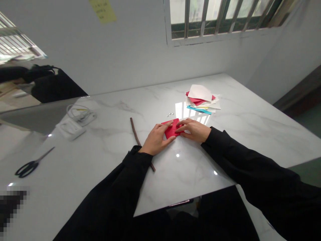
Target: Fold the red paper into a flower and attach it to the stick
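A folded piece of red paper (170, 132) lies on the white marbled tabletop (110, 177), between my two hands. My left hand (158, 137) holds it from the left, fingers along the upper side and thumb at the lower edge. From the right, my right hand (192, 130) grips the paper's edge with bent fingers, which cover part of it. A thin brown stick (134, 130) passes under my left wrist. Just beyond the paper sit a few small shiny beads (170, 113).
Behind my right hand is a stack of coloured and white paper (200, 93). Black-handled scissors (32, 166) lie far left, near a white power strip (71, 130) with a coiled cable (82, 115). A dark glossy panel (220, 211) is at the near edge. A barred window (210, 20) is above.
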Demonstrator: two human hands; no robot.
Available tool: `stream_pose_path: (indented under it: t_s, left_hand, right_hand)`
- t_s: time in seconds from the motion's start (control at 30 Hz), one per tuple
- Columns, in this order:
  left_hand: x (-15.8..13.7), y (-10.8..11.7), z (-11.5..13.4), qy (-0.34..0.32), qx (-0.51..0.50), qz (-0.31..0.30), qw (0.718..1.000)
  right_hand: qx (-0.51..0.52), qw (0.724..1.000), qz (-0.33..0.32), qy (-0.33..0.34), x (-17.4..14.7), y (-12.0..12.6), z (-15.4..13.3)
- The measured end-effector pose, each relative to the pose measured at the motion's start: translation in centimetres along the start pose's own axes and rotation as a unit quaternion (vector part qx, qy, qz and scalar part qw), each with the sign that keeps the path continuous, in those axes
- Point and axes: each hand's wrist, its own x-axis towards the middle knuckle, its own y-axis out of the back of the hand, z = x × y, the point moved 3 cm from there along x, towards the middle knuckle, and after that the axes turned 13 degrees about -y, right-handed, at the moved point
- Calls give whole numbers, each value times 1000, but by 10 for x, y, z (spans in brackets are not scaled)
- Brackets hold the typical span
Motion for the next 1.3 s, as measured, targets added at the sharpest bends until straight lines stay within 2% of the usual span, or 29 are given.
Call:
stream_pose_path:
  t_s: [0.3,0.5,0.63,0.73,1.03,1.3]
  left_hand:
    - [-1,1,-1,9,0,2,1000]
    - [-1,2,1,9,-5,6,1000]
    - [0,2,0,11,-9,5,1000]
    - [-1,2,0,13,-9,3,1000]
    - [0,0,-2,13,-9,6,1000]
    - [0,0,-2,12,-16,7,1000]
  right_hand:
    - [-10,1000,3,-5,-1,1,-3]
    - [-7,999,14,-49,-2,3,-4]
    - [46,996,14,-79,-1,3,-3]
    - [81,994,23,-75,0,4,-4]
    - [38,996,48,-71,6,-6,0]
    - [62,992,65,-89,7,-8,-1]
